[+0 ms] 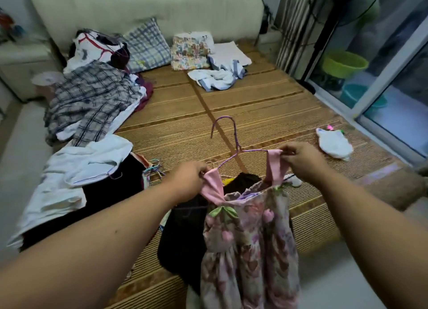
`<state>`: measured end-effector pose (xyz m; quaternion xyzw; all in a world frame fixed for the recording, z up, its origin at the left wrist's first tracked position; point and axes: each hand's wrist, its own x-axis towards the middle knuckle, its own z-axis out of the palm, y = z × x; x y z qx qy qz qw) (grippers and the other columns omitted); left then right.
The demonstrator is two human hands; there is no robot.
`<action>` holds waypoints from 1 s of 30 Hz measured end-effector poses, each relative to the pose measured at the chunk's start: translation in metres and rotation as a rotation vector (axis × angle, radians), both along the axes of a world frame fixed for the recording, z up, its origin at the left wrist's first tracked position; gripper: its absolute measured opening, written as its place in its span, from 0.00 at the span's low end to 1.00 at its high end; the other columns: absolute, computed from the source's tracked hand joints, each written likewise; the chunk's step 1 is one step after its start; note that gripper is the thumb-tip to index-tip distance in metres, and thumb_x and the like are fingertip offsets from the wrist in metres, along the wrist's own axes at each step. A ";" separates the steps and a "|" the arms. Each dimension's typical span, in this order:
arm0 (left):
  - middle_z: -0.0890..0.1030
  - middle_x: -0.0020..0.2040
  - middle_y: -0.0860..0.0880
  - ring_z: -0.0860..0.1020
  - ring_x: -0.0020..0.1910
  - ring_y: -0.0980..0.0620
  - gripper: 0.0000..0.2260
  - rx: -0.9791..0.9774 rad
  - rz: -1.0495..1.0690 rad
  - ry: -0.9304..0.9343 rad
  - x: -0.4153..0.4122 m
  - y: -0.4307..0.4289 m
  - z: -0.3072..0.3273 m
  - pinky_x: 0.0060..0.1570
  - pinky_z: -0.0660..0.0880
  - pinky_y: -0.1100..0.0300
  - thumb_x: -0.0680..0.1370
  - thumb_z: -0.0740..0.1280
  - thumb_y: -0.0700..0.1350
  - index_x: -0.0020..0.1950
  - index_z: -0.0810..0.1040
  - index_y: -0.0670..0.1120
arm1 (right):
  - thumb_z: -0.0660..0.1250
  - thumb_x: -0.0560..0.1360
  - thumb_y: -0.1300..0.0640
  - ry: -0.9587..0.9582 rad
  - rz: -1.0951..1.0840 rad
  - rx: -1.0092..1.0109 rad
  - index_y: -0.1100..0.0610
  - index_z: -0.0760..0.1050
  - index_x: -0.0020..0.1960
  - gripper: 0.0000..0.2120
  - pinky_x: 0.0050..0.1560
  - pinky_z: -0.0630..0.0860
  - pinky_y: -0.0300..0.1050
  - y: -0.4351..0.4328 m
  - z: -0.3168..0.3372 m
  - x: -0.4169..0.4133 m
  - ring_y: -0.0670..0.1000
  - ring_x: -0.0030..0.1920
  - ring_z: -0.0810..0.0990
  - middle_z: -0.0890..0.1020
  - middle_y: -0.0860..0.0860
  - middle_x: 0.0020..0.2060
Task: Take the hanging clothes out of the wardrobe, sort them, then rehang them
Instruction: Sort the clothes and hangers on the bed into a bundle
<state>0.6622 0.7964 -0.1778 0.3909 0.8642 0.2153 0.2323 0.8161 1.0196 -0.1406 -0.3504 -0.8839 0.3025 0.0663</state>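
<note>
Left hand (187, 181) pinching floral dress's (250, 239) pink strap, right hand (303, 160) pinching the other, purple hanger (236, 138) sitting in the dress, green basin (342, 68) contents indiscernible.

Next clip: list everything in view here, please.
dress: 1, pink floral, held over the near bed edge
hanger: 1, purple, at the dress straps
plaid shirt: 1, grey-white, on the left pile
pillow: 1, blue-white check, head of bed
floral cloth: 1, pale, folded beside the pillow
black garment: 1, black, behind the dress
white cloth: 1, white, right side of mat
mat: 1, straw, covering the bed
basins: 2, green and teal, behind the glass door
left hand: 1, pinches left strap
right hand: 1, pinches right strap
</note>
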 end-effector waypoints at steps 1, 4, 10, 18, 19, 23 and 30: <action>0.83 0.49 0.49 0.78 0.47 0.47 0.12 -0.014 0.005 -0.003 -0.013 0.001 -0.019 0.45 0.74 0.56 0.73 0.63 0.38 0.48 0.79 0.54 | 0.66 0.75 0.60 -0.030 0.001 -0.020 0.53 0.81 0.49 0.06 0.51 0.77 0.51 0.002 -0.020 -0.014 0.53 0.47 0.80 0.83 0.51 0.45; 0.82 0.52 0.46 0.78 0.51 0.44 0.13 -0.075 0.024 -0.014 -0.052 0.007 -0.077 0.47 0.73 0.56 0.74 0.62 0.38 0.53 0.80 0.52 | 0.65 0.75 0.60 -0.090 -0.018 -0.051 0.54 0.81 0.48 0.06 0.50 0.78 0.54 0.007 -0.087 -0.052 0.56 0.46 0.80 0.83 0.52 0.43; 0.81 0.54 0.44 0.77 0.55 0.44 0.12 -0.111 0.001 -0.098 -0.107 0.027 -0.192 0.42 0.65 0.60 0.75 0.63 0.38 0.55 0.80 0.47 | 0.67 0.71 0.54 -0.241 -0.058 0.083 0.49 0.82 0.50 0.09 0.45 0.78 0.46 0.014 -0.219 -0.109 0.57 0.45 0.82 0.84 0.54 0.42; 0.82 0.51 0.42 0.78 0.53 0.41 0.19 -0.096 0.187 -0.100 -0.148 0.053 -0.295 0.49 0.74 0.54 0.67 0.58 0.52 0.53 0.81 0.50 | 0.66 0.75 0.53 -0.365 0.031 -0.002 0.56 0.61 0.74 0.30 0.70 0.64 0.52 0.013 -0.327 -0.157 0.58 0.72 0.63 0.64 0.58 0.73; 0.80 0.57 0.42 0.76 0.58 0.40 0.20 -0.156 0.195 -0.064 -0.149 0.054 -0.301 0.54 0.73 0.53 0.70 0.58 0.52 0.60 0.78 0.53 | 0.66 0.75 0.50 -0.416 0.097 -0.032 0.56 0.57 0.75 0.33 0.72 0.60 0.50 0.006 -0.337 -0.156 0.57 0.74 0.58 0.59 0.58 0.75; 0.48 0.79 0.47 0.46 0.77 0.42 0.32 -0.368 -0.010 -0.041 -0.144 0.051 -0.316 0.73 0.51 0.45 0.77 0.62 0.54 0.77 0.49 0.57 | 0.60 0.76 0.39 -0.639 0.218 -0.106 0.51 0.45 0.78 0.39 0.74 0.54 0.50 -0.022 -0.357 -0.151 0.55 0.77 0.46 0.44 0.54 0.77; 0.44 0.79 0.48 0.42 0.77 0.45 0.30 -0.406 -0.136 -0.064 -0.142 0.038 -0.303 0.74 0.49 0.43 0.78 0.61 0.57 0.77 0.51 0.59 | 0.60 0.75 0.38 -0.739 0.221 -0.034 0.45 0.44 0.77 0.38 0.72 0.53 0.59 -0.027 -0.345 -0.165 0.56 0.77 0.43 0.42 0.52 0.77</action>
